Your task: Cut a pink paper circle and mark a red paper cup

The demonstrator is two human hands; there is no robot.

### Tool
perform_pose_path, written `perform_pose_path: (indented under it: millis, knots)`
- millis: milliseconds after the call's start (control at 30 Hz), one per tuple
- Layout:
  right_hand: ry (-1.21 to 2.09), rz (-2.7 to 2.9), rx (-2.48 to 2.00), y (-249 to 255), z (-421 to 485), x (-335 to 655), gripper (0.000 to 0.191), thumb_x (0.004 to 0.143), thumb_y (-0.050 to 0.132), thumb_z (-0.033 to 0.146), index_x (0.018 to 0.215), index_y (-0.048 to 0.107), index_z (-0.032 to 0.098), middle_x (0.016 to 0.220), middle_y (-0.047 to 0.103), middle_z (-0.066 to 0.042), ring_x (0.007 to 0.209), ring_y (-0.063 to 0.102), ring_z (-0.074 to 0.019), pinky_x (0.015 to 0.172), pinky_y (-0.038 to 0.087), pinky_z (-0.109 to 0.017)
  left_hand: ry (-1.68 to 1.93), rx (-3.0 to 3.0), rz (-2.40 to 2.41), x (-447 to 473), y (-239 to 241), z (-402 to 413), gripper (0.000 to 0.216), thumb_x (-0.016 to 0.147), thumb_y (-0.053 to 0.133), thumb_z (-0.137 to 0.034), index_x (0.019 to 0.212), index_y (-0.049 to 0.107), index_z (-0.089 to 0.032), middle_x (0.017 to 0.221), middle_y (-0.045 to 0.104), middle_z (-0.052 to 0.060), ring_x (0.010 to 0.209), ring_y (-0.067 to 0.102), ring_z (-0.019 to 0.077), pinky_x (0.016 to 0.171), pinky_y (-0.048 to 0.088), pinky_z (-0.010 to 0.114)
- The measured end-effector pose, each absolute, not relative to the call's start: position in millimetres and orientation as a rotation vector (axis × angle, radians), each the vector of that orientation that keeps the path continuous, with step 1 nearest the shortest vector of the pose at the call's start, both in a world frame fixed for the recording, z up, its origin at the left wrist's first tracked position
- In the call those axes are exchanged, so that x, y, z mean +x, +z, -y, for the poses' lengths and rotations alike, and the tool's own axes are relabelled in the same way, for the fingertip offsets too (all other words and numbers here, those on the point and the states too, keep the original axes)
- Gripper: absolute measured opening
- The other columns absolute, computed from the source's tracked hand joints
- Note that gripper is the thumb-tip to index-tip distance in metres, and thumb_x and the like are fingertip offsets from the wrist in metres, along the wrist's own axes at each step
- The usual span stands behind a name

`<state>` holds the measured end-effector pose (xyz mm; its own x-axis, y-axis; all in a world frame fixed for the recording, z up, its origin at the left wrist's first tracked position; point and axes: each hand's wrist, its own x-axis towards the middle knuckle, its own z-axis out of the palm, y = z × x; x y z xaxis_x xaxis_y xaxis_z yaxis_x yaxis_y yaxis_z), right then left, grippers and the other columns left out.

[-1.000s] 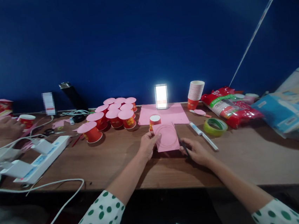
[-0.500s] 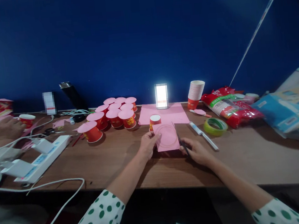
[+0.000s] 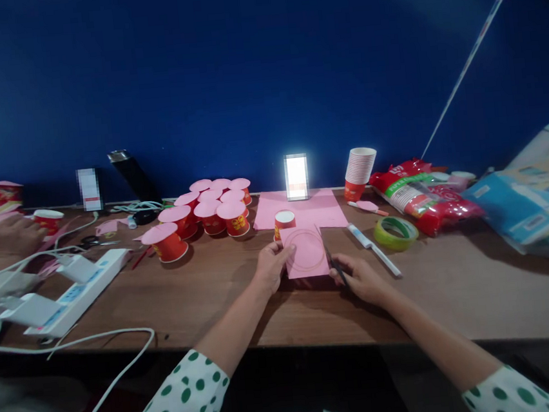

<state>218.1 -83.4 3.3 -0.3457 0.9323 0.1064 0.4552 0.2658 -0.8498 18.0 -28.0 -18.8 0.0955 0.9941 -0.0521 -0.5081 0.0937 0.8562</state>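
The left hand (image 3: 271,268) pinched the left edge of the pink paper (image 3: 304,263), thumb on its upper face, with the sheet held over the table (image 3: 216,302) just in front of the red cup (image 3: 284,219). The fingers of the right hand (image 3: 362,278) were closed around the scissors (image 3: 337,267), whose long axis ran forward and slightly left along the sheet's right edge; whether they were parted could not be determined. The drawn circle (image 3: 307,249) lay to the left of the scissors, between the two hands.
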Motion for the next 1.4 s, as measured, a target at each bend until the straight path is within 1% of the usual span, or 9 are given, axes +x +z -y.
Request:
perform_pose_path:
  millis: [133, 267, 367, 533, 767, 900, 1067, 1267, 1400]
  knots:
    - [0.989, 1.91, -1.239, 0.6, 83.1, 218.5, 0.02, 0.083, 0.049, 0.038, 0.085, 0.052, 0.017, 0.063, 0.053, 0.002, 0.057, 0.048, -0.0115, 0.052, 0.038, -0.022, 1.306, 0.789, -0.781, 17.9, -18.7, 28.3, 0.034, 0.052, 0.08, -0.027, 0.076, 0.063, -0.011, 0.068, 0.068, 0.005, 0.062, 0.062, 0.0134, 0.068, 0.049, 0.029]
    - [1.057, 1.878, -1.241, -0.1, 84.0, 218.2, 0.021, 0.084, 0.047, 0.039, 0.087, 0.052, 0.018, 0.061, 0.052, 0.003, 0.052, 0.049, -0.0111, 0.049, 0.039, -0.021, 1.308, 0.795, -0.786, 17.6, -19.2, 28.1, 0.035, 0.053, 0.079, -0.028, 0.078, 0.064, -0.011, 0.068, 0.068, 0.005, 0.062, 0.062, 0.0139, 0.069, 0.049, 0.029]
    - [1.066, 1.879, -1.256, 1.6, 85.0, 218.1, 0.02, 0.084, 0.047, 0.038, 0.088, 0.052, 0.019, 0.06, 0.055, 0.002, 0.05, 0.052, -0.0115, 0.048, 0.039, -0.022, 1.314, 0.81, -0.802, 16.9, -20.3, 27.6, 0.036, 0.054, 0.079, -0.029, 0.08, 0.065, -0.011, 0.069, 0.068, 0.005, 0.062, 0.062, 0.0136, 0.069, 0.049, 0.029]
    - [1.066, 1.906, -1.261, 4.5, 85.4, 218.2, 0.02, 0.084, 0.048, 0.037, 0.089, 0.053, 0.019, 0.059, 0.058, 0.001, 0.052, 0.055, -0.0131, 0.05, 0.04, -0.022, 1.313, 0.81, -0.824, 16.4, -21.2, 27.0, 0.034, 0.054, 0.079, -0.031, 0.078, 0.065, -0.011, 0.067, 0.067, 0.004, 0.06, 0.061, 0.0132, 0.067, 0.049, 0.029]
    - [1.016, 1.908, -1.272, 4.2, 84.4, 218.2, 0.023, 0.081, 0.051, 0.039, 0.09, 0.055, 0.018, 0.064, 0.054, 0.002, 0.057, 0.05, -0.0119, 0.052, 0.041, -0.022, 1.303, 0.816, -0.844, 16.4, -22.8, 25.9, 0.036, 0.051, 0.08, -0.031, 0.075, 0.065, -0.01, 0.066, 0.067, 0.004, 0.059, 0.061, 0.013, 0.065, 0.049, 0.028]
    - [1.026, 1.891, -1.263, 3.3, 84.9, 218.0, 0.021, 0.081, 0.05, 0.036, 0.089, 0.055, 0.018, 0.067, 0.053, 0.001, 0.06, 0.049, -0.0115, 0.052, 0.041, -0.021, 1.292, 0.846, -0.838, 15.5, -23.0, 26.8, 0.034, 0.053, 0.079, -0.031, 0.075, 0.065, -0.011, 0.068, 0.067, 0.005, 0.061, 0.061, 0.0133, 0.066, 0.049, 0.029]
    - [1.076, 1.843, -1.229, 3.4, 85.9, 217.1, 0.02, 0.081, 0.051, 0.036, 0.087, 0.053, 0.017, 0.065, 0.05, 0.002, 0.056, 0.046, -0.0099, 0.051, 0.04, -0.02, 1.288, 0.857, -0.824, 15.5, -20.4, 28.8, 0.035, 0.052, 0.079, -0.031, 0.076, 0.065, -0.011, 0.07, 0.068, 0.005, 0.062, 0.062, 0.0137, 0.069, 0.049, 0.029]
    - [1.055, 1.857, -1.241, 2.9, 85.6, 217.8, 0.021, 0.081, 0.05, 0.037, 0.089, 0.054, 0.018, 0.065, 0.051, 0.002, 0.057, 0.047, -0.0102, 0.05, 0.04, -0.02, 1.266, 0.851, -0.842, 15.8, -20.4, 28.6, 0.031, 0.053, 0.079, -0.03, 0.072, 0.064, -0.012, 0.067, 0.067, 0.004, 0.059, 0.061, 0.0128, 0.066, 0.049, 0.029]
    - [1.057, 1.864, -1.248, 2.0, 85.2, 218.7, 0.019, 0.083, 0.049, 0.036, 0.088, 0.053, 0.018, 0.063, 0.05, 0.004, 0.054, 0.047, -0.0091, 0.05, 0.04, -0.02, 1.274, 0.862, -0.84, 15.3, -21.3, 27.8, 0.03, 0.054, 0.079, -0.03, 0.072, 0.064, -0.012, 0.067, 0.067, 0.003, 0.058, 0.06, 0.012, 0.065, 0.049, 0.027]
